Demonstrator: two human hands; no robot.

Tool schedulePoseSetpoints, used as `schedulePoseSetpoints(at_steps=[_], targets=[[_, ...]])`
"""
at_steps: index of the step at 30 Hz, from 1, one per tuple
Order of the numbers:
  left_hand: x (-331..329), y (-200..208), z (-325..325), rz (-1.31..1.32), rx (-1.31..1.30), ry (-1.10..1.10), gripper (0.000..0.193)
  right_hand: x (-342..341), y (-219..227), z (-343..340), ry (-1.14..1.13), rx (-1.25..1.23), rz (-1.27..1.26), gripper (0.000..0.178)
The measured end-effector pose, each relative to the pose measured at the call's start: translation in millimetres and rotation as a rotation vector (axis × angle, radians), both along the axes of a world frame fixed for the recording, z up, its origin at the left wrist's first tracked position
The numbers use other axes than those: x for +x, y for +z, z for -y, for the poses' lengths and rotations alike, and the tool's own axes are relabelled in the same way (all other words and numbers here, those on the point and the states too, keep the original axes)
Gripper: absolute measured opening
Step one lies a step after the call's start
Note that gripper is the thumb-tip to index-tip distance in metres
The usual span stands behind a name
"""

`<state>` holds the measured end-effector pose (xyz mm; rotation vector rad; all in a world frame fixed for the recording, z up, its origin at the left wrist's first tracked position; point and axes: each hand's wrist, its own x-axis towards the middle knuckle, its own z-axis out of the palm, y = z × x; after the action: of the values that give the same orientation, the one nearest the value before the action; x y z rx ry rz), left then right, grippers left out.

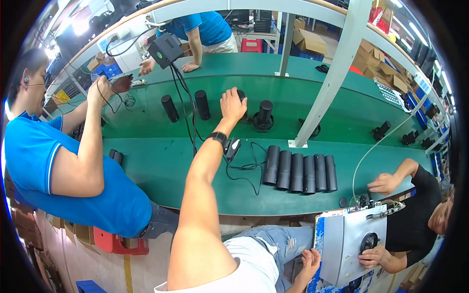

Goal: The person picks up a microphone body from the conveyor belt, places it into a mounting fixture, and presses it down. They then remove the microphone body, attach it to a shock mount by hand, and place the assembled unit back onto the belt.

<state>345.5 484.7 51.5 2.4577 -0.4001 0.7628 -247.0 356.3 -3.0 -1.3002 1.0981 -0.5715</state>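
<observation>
My left arm, with a black watch on the wrist, reaches across the green bench. My left hand [233, 104] is closed round the upper part of a black cylinder [241, 94] standing on the far green strip. The fingers hide much of it. Right of it stands another black cylinder [264, 113] with a wider ring at its base. Two more black cylinders, a nearer one [170, 108] and a taller one [202, 104], stand to its left. Low down, my right hand [309, 265] has loosely bent fingers, apart and holding nothing visible, beside a white box-shaped fixture [362, 239].
Several black tubes [296, 172] lie in a row on the near bench, beside a cabled black-and-white device [233, 149]. A white post [328, 83] and hanging cables bound the reach. Co-workers are at left, far side and right; the right one's hand [373, 256] touches the fixture.
</observation>
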Motion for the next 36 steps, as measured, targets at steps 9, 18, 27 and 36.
schedulePoseSetpoints(at_steps=[9,18,27,36], targets=[[-156,85,43,0.090,-0.174,-0.924,0.042,13,19,6,0.004,-0.030,0.063,0.026],[-294,51,91,-0.364,0.122,-1.834,0.049,24,16,2,0.068,-0.020,0.092,0.026],[-383,44,108,-0.303,-0.083,-2.184,0.045,9,-32,-1,-0.036,0.363,0.521,0.052],[-402,63,107,-0.397,-0.540,-2.108,0.049,10,-16,-8,-0.271,0.655,0.697,0.053]])
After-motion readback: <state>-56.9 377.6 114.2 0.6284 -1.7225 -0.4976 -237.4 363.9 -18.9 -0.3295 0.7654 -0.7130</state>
